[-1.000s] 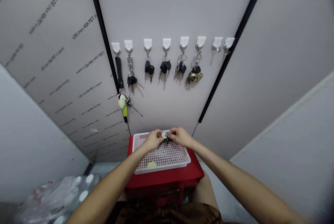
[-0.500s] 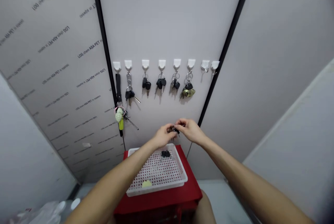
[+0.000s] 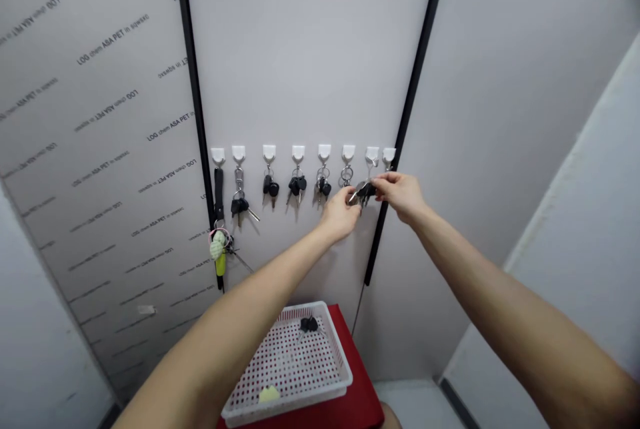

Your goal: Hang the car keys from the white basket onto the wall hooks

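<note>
Both my hands are raised to a row of white wall hooks (image 3: 298, 151). My left hand (image 3: 339, 214) and my right hand (image 3: 401, 193) pinch a bunch of dark keys (image 3: 361, 191) between them, just under the second hook from the right (image 3: 372, 153). The last hook on the right (image 3: 389, 155) is bare. Several other hooks to the left carry key bunches (image 3: 297, 184). Below, a white perforated basket (image 3: 334, 365) holds one black key (image 3: 307, 325) and a small yellow piece (image 3: 269, 394).
The basket sits on a red stool (image 3: 356, 407). A long black strap with a green and yellow fob (image 3: 219, 252) hangs from the leftmost hook. Black vertical strips (image 3: 193, 82) divide the grey wall panels. A lighter wall closes in at right.
My hands lifted a key bunch out of the basket and carried it up and to the right, to the hooks. The view tilted upward, so the basket dropped low in frame.
</note>
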